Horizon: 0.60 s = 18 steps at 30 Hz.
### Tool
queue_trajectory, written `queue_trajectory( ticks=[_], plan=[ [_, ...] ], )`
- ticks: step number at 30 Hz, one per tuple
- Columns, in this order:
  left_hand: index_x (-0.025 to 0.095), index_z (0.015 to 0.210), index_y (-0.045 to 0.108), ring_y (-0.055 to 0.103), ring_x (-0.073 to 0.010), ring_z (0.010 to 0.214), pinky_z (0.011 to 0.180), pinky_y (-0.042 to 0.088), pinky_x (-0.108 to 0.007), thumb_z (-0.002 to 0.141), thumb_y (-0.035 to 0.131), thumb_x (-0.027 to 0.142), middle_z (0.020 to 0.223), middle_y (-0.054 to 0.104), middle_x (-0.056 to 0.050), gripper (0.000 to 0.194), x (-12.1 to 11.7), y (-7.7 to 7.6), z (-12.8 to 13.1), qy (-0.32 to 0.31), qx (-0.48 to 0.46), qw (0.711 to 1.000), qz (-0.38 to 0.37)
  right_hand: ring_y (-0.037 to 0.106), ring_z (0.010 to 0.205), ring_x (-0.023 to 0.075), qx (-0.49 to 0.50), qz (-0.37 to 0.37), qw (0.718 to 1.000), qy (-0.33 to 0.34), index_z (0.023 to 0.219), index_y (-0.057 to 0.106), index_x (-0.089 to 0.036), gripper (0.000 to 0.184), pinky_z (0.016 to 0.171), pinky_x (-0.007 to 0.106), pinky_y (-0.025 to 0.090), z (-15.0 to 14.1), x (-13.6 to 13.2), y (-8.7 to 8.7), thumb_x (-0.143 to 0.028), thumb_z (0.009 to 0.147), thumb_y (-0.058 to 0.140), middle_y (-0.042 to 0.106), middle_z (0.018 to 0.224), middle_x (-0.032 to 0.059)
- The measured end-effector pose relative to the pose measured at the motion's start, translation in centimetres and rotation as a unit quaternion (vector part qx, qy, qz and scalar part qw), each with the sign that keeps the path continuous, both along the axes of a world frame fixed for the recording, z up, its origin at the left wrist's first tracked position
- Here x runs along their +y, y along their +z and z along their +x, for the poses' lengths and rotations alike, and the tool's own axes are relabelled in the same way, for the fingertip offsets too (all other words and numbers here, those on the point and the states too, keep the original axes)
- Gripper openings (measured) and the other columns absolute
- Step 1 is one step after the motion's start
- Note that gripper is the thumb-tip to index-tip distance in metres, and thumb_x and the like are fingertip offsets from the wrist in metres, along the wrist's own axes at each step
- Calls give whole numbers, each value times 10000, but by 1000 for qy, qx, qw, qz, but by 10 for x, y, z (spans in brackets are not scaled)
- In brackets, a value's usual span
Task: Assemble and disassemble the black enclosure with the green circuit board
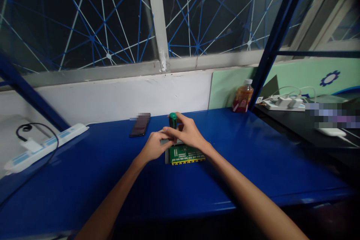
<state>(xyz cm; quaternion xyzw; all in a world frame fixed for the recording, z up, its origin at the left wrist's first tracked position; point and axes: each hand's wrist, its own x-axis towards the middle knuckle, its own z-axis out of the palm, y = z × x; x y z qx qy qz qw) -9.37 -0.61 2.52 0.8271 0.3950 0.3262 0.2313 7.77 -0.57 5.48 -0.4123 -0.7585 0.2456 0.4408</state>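
Observation:
A green circuit board with a yellow strip along its front edge lies on the blue table, and a grey edge shows at its left side. Over its back part stands a screwdriver with a green and black handle, roughly upright. My right hand is closed around that handle from the right. Low beside the screwdriver, my left hand has its fingers pressed together at the back left of the board. What those fingers pinch is hidden. Both hands cover the back of the board and most of the screwdriver's shaft.
A dark phone lies behind my left hand. On the blue table, a white power strip with a black cable sits at the left. A bottle stands at the back right. Another power strip rests on the black table beyond.

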Motion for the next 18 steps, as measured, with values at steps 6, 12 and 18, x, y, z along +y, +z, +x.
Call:
queue_trajectory(
  ticks=[6, 12, 18],
  plan=[
    [157, 873, 741, 672, -207, 866, 792, 493, -296, 860, 566, 266, 909, 749, -60, 207, 0, -1, -1, -33, -8, 999, -7, 513, 540, 144, -4, -11, 1000, 5, 1060, 591, -230, 373, 502, 290, 296, 0, -1, 3, -504, 807, 579, 590, 648, -6],
    [164, 835, 753, 679, -216, 853, 787, 496, -305, 821, 614, 259, 871, 754, -62, 168, 1, -1, 0, -7, -11, 1000, -3, 500, 545, 140, -3, -12, 1000, 7, 1033, 602, -226, 371, 513, 292, 294, 1, -2, 4, -507, 791, 595, 593, 653, -6],
    [173, 858, 750, 659, -216, 865, 799, 488, -314, 836, 604, 280, 900, 738, -68, 183, 1, -4, 0, 5, 19, 999, 30, 501, 560, 129, -16, -5, 1000, 18, 850, 595, -201, 288, 520, 280, 292, 4, 1, 2, -479, 778, 620, 613, 676, -1]
  ],
)
